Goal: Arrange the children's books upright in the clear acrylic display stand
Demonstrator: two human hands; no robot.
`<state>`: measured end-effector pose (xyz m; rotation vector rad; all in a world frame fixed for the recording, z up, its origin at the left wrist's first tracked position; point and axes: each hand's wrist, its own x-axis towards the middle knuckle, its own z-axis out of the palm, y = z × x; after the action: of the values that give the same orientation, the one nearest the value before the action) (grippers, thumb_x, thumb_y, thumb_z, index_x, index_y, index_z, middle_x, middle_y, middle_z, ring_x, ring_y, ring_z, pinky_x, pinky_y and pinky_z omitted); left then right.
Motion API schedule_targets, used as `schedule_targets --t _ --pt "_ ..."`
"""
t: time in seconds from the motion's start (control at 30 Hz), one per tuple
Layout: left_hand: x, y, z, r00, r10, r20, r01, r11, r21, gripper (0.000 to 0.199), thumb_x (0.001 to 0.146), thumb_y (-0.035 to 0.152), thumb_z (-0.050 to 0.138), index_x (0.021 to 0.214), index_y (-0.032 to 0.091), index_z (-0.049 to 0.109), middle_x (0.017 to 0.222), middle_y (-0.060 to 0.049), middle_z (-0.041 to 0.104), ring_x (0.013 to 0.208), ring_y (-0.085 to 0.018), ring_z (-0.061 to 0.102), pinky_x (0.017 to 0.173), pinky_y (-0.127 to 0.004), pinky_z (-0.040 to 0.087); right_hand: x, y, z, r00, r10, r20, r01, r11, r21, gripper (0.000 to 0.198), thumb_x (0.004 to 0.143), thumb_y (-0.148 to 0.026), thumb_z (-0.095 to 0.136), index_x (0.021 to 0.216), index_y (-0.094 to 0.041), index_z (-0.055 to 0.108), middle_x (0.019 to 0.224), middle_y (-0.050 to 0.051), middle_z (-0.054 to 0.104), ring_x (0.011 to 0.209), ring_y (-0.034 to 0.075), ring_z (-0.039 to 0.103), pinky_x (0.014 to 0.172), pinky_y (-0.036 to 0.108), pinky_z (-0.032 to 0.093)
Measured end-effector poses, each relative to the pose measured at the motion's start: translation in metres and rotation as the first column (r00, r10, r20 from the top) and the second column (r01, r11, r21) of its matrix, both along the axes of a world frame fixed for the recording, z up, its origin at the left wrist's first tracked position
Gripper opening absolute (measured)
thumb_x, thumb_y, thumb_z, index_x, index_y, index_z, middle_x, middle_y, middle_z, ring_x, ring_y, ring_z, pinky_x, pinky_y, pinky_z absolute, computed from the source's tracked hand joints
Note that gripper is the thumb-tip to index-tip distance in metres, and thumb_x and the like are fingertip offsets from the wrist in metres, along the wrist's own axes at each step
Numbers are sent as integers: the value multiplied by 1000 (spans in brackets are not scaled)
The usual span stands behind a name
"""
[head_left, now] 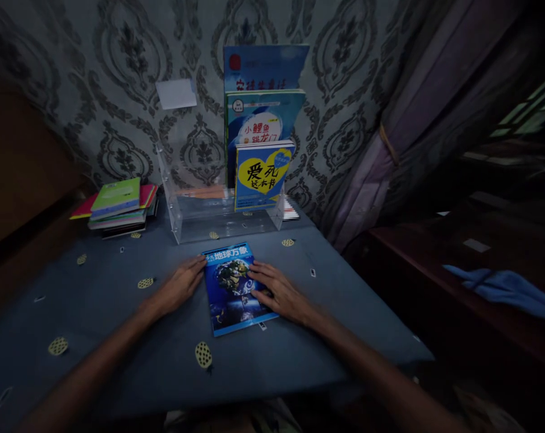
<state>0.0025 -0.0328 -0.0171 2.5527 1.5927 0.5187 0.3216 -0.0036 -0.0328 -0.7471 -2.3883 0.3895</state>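
Observation:
A blue book [236, 313] with a globe on its cover lies face up, slightly turned, on the table. My left hand [184, 282] rests at its upper left edge, fingers stretched out and touching or nearly touching the edge. Across the right side of the cover lie the spread fingers of my right hand [281, 293]. Behind the book stands a clear acrylic book rack [209, 224]. At the rack's right end a blue book with a yellow heart [261, 180] stands in front of a teal book [263, 114] and a taller blue book [266, 60].
A loose pile of books [119, 204] sits at the table's back left. The table [164, 361] has a blue-grey cloth with pineapple prints. Patterned wallpaper [132, 48] backs it, and a tied curtain [367, 162] hangs at right. A blue cloth [502, 288] lies beyond the right edge.

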Motion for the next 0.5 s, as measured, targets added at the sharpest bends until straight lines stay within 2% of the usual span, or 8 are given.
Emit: schedule_targets --t 0.2,0.33,0.5 --pt "8 27 -2 999 -26 -48 27 999 20 44 101 36 34 134 17 56 141 -11 58 130 -24 54 113 -44 41 0 -2 1 1000 12 -17 -14 997 -73 44 95 -33 58 136 -18 57 142 16 56 140 27 42 112 50 42" --pt "22 42 0 994 -82 -67 81 997 -15 44 101 36 35 135 16 55 144 -11 55 132 -24 53 114 -43 39 0 -3 7 1000 12 10 -11 993 -119 44 95 -33 59 137 -18 57 143 15 54 141 28 42 113 49 41" --pt "45 58 5 985 -164 -52 164 986 -16 40 101 30 36 135 17 55 144 -10 55 132 -22 52 113 -40 39 0 -5 10 1000 0 22 2 994 -109 44 94 -33 60 136 -18 58 143 15 55 140 28 42 113 48 42"
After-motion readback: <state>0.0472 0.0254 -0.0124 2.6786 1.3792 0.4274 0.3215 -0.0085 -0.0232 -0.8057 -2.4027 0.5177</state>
